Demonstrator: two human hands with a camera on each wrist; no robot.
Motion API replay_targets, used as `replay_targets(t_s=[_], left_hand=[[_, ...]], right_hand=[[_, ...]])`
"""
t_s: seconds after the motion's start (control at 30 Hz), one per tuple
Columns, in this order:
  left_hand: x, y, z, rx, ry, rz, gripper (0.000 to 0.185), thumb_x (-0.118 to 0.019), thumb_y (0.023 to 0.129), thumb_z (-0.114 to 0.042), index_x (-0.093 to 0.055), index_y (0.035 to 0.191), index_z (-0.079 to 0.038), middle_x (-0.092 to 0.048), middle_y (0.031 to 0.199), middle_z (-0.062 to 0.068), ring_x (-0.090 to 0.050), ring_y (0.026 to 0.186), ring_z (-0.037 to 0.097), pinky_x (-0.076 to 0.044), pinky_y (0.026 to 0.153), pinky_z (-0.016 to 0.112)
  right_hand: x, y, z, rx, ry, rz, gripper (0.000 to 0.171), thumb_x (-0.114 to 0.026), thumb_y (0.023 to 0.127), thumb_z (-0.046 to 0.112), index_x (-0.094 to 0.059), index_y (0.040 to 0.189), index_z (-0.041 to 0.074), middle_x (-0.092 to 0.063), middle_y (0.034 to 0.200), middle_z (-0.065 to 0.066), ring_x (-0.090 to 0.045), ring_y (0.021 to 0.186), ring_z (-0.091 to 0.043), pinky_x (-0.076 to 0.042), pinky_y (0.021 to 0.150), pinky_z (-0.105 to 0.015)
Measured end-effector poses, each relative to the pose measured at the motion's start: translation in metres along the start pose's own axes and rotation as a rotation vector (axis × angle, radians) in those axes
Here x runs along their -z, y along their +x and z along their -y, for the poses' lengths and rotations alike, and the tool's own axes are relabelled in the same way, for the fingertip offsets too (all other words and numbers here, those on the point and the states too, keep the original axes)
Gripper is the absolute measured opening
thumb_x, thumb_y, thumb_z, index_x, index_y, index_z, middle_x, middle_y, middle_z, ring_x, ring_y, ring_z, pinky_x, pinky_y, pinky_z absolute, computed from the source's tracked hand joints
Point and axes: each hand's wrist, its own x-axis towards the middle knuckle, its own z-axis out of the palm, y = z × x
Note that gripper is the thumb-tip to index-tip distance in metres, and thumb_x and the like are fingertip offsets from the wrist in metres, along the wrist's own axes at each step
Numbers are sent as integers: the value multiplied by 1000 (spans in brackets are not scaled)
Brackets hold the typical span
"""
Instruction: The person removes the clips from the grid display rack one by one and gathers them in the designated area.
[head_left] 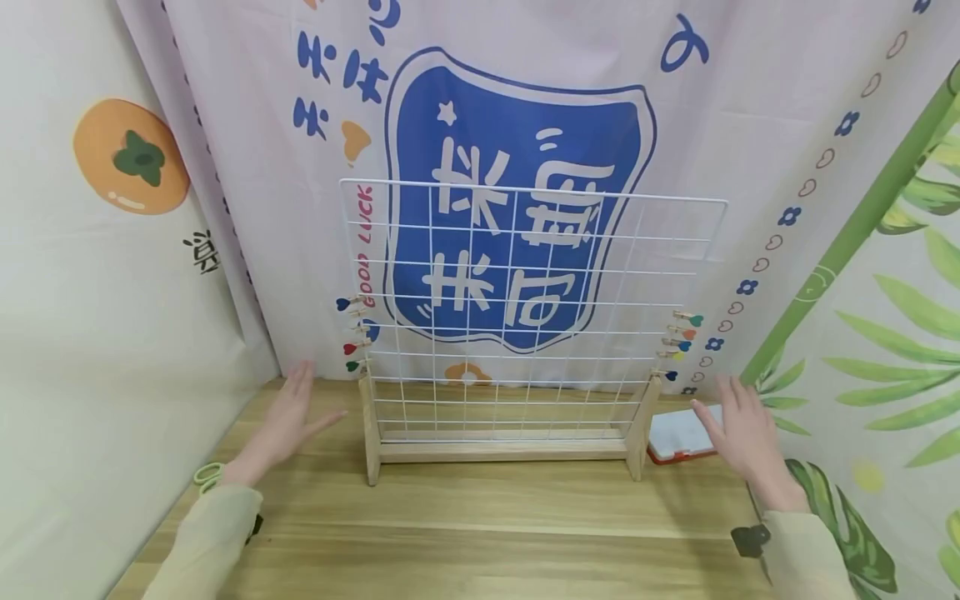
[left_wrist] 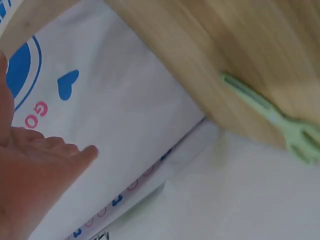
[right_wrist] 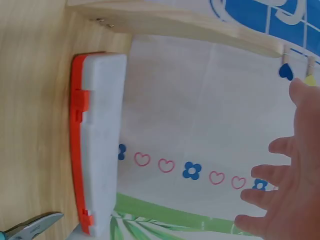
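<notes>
A white wire grid rack stands upright in a wooden base on the table. Small heart-topped clothespins are clipped along its left side and its right side. My left hand is held out left of the rack, fingers extended and thumb spread, holding nothing. On the other side, my right hand hovers near the white and red plastic case, its fingers spread and the palm bare. Both hands are apart from the rack.
Green-handled scissors lie at the table's left edge. Another metal blade shows near the case in the right wrist view. A printed cloth hangs behind the rack, and more cloth closes off both sides of the wooden table.
</notes>
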Motion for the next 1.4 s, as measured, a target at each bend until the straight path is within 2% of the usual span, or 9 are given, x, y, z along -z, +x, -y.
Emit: replay_targets(t_s=[0.13,0.33,0.47,0.67,0.8,0.97,1.03,1.13,1.4], left_hand=[[-14,-1,-1,-21,-86,-57,98,-63,86,-45,-7,148,5,-13,151,33,-18,137,51,-20,112,66],[-34,-5,-5,17,-236,-99,90,-65,86,-39,-17,146,7,-24,148,33,-32,130,52,-31,107,65],[-44,-7,-10,23,-334,-82,87,-66,86,-35,-19,144,9,-27,147,33,-38,128,51,-42,102,56],[-56,-6,-21,18,-445,-48,80,-67,86,-30,-25,143,8,-32,145,31,-38,130,47,-43,102,51],[-62,-5,-29,-1,-476,-70,74,-67,87,-22,-28,142,8,-36,142,32,-44,126,47,-47,97,48],[-70,-4,-35,-16,-504,-123,60,-66,87,-16,-40,135,10,-48,131,35,-54,116,46,-53,88,42],[-72,-4,-38,-10,-496,-150,51,-67,86,-14,-48,127,10,-55,122,34,-59,110,45,-55,85,41],[-73,-4,-42,9,-475,-179,40,-67,86,-12,-54,117,9,-62,113,33,-63,103,44,-57,81,41],[-73,-4,-46,23,-456,-238,34,-64,87,-5,-55,116,11,-63,109,33,-66,96,43,-58,78,41]], right_hand=[[11,0,8,44,66,-59,72,-38,99,43,-23,142,-12,-24,143,-40,-25,128,-58,-22,103,-71],[26,2,21,48,200,-107,67,-45,98,37,-23,143,-8,-29,141,-38,-30,126,-55,-28,100,-71],[35,5,32,35,293,-173,62,-50,97,31,-29,141,-5,-37,139,-35,-37,123,-53,-34,96,-69],[44,15,39,8,376,-234,55,-53,95,32,-38,137,-1,-47,135,-28,-47,120,-44,-43,95,-61],[51,21,40,-40,421,-207,56,-52,95,37,-39,138,3,-49,136,-22,-49,121,-39,-46,98,-52],[59,28,44,-60,456,-191,57,-50,95,40,-37,141,8,-49,138,-18,-50,121,-36,-50,99,-28],[62,30,45,-64,459,-192,56,-50,95,41,-38,140,9,-49,138,-17,-50,121,-35,-49,96,-13],[64,33,46,-67,472,-197,55,-50,95,41,-40,139,10,-50,138,-16,-51,121,-32,-44,89,-1],[68,40,47,-72,479,-181,57,-50,94,44,-40,139,12,-51,137,-14,-51,113,-1,-42,86,2]])
